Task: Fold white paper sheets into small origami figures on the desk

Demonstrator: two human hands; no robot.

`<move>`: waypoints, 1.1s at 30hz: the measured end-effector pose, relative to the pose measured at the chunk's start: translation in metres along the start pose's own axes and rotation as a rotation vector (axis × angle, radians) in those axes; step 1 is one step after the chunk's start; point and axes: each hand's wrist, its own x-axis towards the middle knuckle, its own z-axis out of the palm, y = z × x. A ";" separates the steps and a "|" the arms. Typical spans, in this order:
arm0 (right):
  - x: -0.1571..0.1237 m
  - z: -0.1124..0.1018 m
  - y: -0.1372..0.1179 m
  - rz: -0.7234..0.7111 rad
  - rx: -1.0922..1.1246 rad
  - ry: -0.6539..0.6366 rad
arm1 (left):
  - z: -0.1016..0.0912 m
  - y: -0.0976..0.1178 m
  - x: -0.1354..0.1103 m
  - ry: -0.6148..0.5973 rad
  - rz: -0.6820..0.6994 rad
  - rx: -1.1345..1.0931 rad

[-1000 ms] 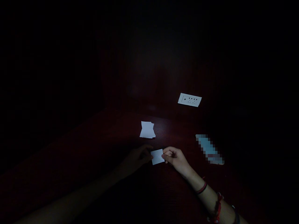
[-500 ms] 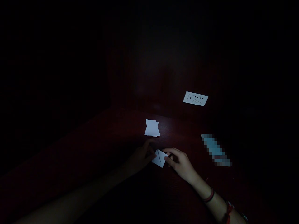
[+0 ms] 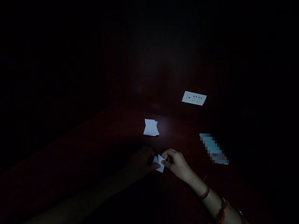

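The scene is very dark. Both hands meet over a small white piece of paper (image 3: pixel 159 162) on a dark reddish table (image 3: pixel 98 146). My left hand (image 3: pixel 141 161) pinches its left side, fingers closed on it. My right hand (image 3: pixel 176 163) pinches its right side with thumb and fingertips. The paper is creased into angled flaps and partly hidden by the fingers. Red bands circle my right wrist.
A small stack of white paper slips (image 3: pixel 151 127) lies just beyond the hands. A blurred pale oblong object (image 3: pixel 213 148) rests to the right. A white wall socket plate (image 3: pixel 194 98) sits on the dark back panel.
The paper was a flat rectangle a second ago; it has since been turned and folded into a smaller angled shape. Both hands have closed in on it.
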 end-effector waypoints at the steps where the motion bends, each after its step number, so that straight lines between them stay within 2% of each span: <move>1: 0.000 0.000 0.001 0.000 0.002 -0.004 | 0.000 0.001 -0.001 -0.002 -0.007 0.023; 7: 0.000 -0.002 0.001 -0.012 -0.012 -0.029 | 0.004 -0.003 0.001 -0.014 -0.034 0.050; 12: -0.001 -0.001 0.001 -0.022 -0.036 0.047 | 0.002 -0.004 0.005 -0.014 0.004 0.058; 19: -0.004 0.003 0.005 -0.092 -0.164 -0.028 | 0.002 -0.007 0.010 -0.016 0.102 0.078; 23: -0.004 0.001 0.005 -0.106 -0.150 -0.061 | 0.000 -0.010 0.010 -0.002 0.153 0.104; 27: -0.003 -0.001 0.004 -0.086 -0.087 -0.046 | -0.004 -0.008 0.008 -0.089 0.267 0.153; 33: -0.004 -0.006 0.001 -0.111 -0.007 -0.073 | -0.005 -0.010 0.009 -0.183 0.344 0.195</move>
